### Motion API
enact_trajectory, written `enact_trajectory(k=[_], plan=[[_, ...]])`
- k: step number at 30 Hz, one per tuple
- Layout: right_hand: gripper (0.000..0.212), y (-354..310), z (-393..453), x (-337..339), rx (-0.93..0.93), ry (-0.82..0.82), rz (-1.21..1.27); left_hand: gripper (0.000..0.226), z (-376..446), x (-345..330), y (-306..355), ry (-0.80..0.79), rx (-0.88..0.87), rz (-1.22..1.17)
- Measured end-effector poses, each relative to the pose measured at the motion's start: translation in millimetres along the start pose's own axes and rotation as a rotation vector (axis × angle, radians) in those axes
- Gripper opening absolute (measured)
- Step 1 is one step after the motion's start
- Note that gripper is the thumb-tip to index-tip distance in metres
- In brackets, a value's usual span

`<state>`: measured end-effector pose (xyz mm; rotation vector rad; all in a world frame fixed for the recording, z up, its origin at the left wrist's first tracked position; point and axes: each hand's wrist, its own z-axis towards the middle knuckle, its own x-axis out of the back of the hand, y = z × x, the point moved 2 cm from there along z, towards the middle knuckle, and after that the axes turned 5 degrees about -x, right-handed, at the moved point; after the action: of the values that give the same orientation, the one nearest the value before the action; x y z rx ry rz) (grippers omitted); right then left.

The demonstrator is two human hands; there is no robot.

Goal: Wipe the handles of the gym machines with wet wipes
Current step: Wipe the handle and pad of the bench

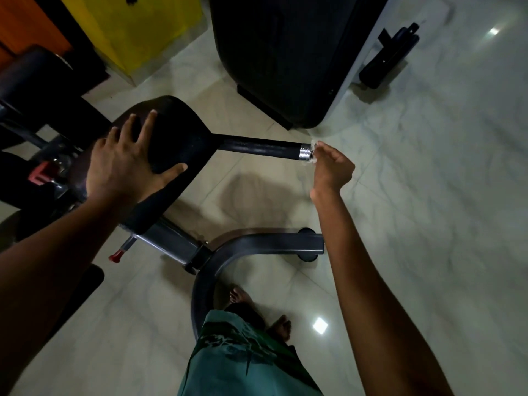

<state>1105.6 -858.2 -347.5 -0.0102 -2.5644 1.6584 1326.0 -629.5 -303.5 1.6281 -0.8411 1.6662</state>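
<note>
A black handle bar (257, 146) with a chrome end cap (305, 152) sticks out to the right from a black padded seat (177, 130). My right hand (333, 168) pinches a small white wet wipe (313, 154) against the chrome end of the handle. My left hand (125, 164) rests flat on the padded seat, its fingers spread.
The machine's grey curved base frame (228, 252) and a red-tipped adjustment pin (118, 254) lie below the seat. A large black machine housing (285, 52) stands behind, a yellow box (143, 32) at the back left. My bare feet (283, 327) stand on pale marble floor.
</note>
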Motion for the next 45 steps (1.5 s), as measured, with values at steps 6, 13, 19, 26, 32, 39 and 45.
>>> enact_trajectory(k=[6,13,19,26,32,39,45], plan=[[0.02,10.0,3.0,7.2,-0.031,-0.036,-0.04,0.102,-0.1,-0.3,-1.4,-0.006,0.008,0.009],[0.011,-14.7,19.0,-6.9,0.21,-0.327,-0.243,0.101,0.6,-3.1,-3.3,-0.007,0.006,0.003],[0.013,-6.9,5.8,17.8,1.277,-0.436,-0.748,0.103,0.3,-2.2,-2.3,-0.004,0.014,-0.011],[0.015,-16.2,12.2,7.2,1.375,-0.464,-0.867,0.102,0.8,-4.1,-2.8,-0.011,0.013,0.007],[0.021,-6.2,8.4,22.7,1.494,-0.46,-0.902,0.101,0.3,-2.1,-2.4,-0.009,0.013,-0.002],[0.018,-28.0,25.7,-1.8,0.42,-0.489,-0.536,0.101,0.2,-0.1,-0.3,-0.035,0.022,-0.001],[0.012,-14.1,21.3,7.5,-0.403,-0.545,0.012,0.101,1.1,-4.9,-4.6,-0.033,0.018,0.011]])
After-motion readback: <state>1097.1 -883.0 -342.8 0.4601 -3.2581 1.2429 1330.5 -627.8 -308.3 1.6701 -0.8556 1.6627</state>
